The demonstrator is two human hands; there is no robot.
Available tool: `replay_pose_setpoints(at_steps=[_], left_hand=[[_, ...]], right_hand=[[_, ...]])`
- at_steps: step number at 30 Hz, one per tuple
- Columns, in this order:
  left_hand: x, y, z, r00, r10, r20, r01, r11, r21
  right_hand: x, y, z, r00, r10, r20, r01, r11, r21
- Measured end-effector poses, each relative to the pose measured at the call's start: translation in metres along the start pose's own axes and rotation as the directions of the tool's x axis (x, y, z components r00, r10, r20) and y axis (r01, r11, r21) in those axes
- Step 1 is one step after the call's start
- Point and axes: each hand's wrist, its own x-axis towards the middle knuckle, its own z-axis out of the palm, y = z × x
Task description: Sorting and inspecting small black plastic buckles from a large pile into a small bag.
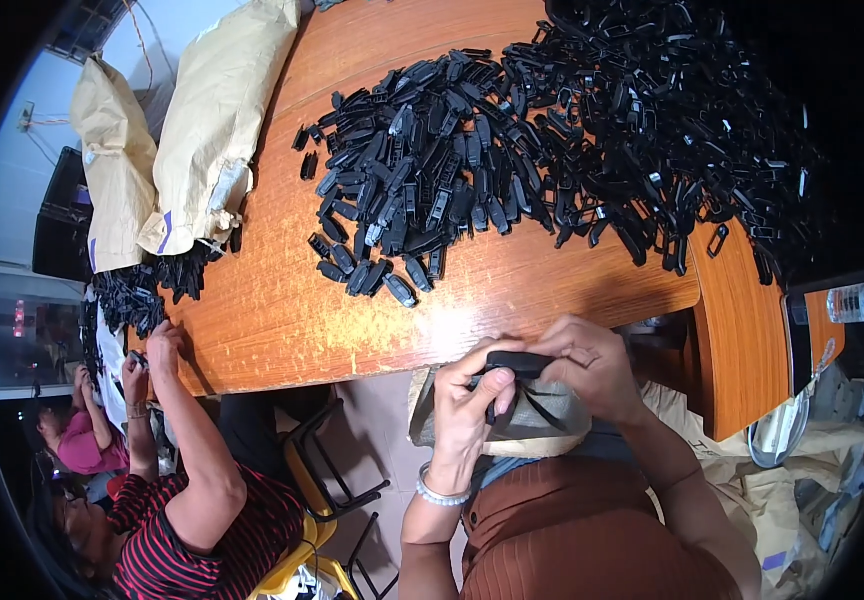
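We hold a black plastic clip (518,362) just off the near edge of the wooden table (282,310), over a grey bag (537,420) in our lap. Our left hand (467,405) and right hand (587,365) both have fingers clamped on the clip from either end. The tabletop is orange-brown, glossy and worn. A heap of black clips (422,190) lies mid-table, a tangled pile of loops (672,130) at the far right corner. Paper sacks (217,120) lean at the left edge, where another person's hand (164,345) rests
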Motion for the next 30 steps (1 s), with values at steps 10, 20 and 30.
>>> replay_pose_setpoints(at_steps=[10, 20, 30], left_hand=[[-0.001, -0.001, -0.024, 0.987, 0.077, 0.139, -0.151, 0.731, 0.665], [0.106, 0.035, -0.12, 0.917, 0.39, 0.079, -0.124, 0.092, 0.988], [0.086, -0.001, -0.05, 0.905, 0.395, 0.158, -0.217, 0.11, 0.97]], right_hand=[[0.022, 0.006, -0.046, 0.985, -0.166, 0.053, 0.161, 0.749, -0.643], [0.078, 0.006, -0.08, 0.896, -0.444, 0.012, 0.105, 0.184, -0.977], [0.054, 0.016, -0.038, 0.888, -0.457, 0.048, 0.228, 0.348, -0.909]])
